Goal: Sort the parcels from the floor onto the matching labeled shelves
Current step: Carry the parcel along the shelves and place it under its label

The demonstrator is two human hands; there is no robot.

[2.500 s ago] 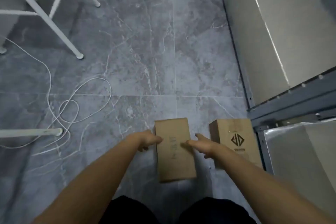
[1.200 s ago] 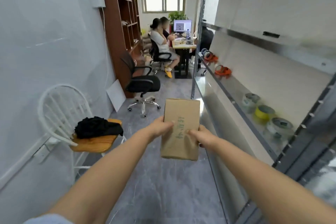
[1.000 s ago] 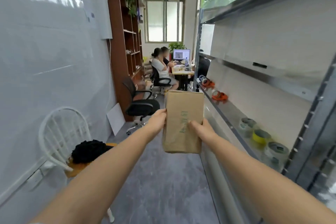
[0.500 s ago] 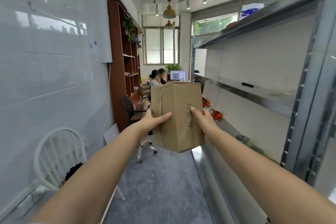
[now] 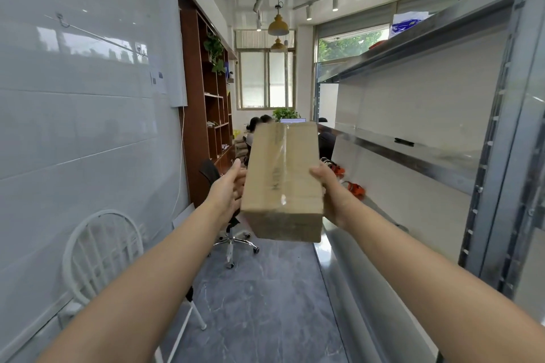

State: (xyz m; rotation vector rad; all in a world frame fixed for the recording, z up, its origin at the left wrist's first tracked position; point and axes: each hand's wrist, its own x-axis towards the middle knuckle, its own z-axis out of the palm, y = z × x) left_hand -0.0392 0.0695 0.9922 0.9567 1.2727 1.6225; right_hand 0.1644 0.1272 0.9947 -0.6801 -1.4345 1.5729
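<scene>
Though tape-blurred its markings, parcel (image 5: 283, 174) between left hand (image 5: 228, 191), right hand (image 5: 328, 190).

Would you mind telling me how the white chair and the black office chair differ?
The white chair has a spindle back and straight legs; the office chair is black on a wheeled star base. The white one stands near, against the left wall; the black one sits farther down the aisle, partly hidden behind the box. Both are unoccupied.

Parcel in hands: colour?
Plain brown cardboard parcel, clear tape along its top; head view.
</scene>
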